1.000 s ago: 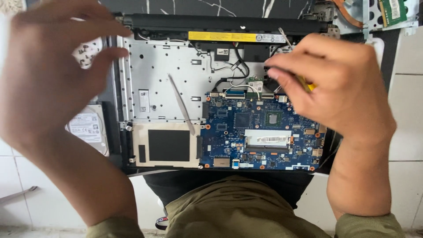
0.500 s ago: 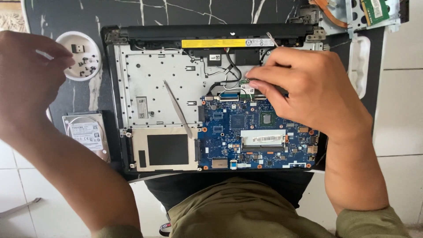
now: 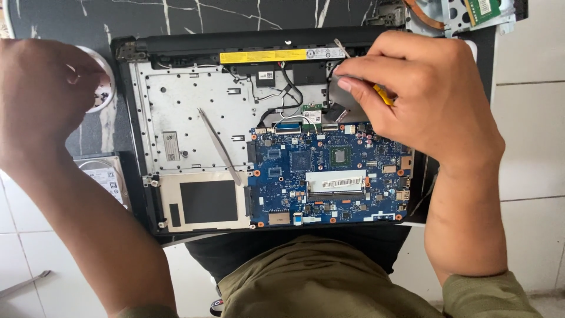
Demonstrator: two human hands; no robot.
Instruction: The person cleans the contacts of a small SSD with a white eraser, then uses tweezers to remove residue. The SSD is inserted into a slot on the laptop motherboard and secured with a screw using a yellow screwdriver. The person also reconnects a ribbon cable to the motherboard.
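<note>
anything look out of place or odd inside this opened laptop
A pair of metal tweezers lies loose and slanted across the grey inner frame, its tip beside the blue mainboard. A hard drive lies outside, left of the case. I see no damage or spills.

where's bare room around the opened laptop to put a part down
Bare patches: the white tiles right of the laptop, and the dark marble above its hinge. Crowded: left side, with the left hand over a small white dish and a hard drive below; top right corner holds removed parts.
</note>
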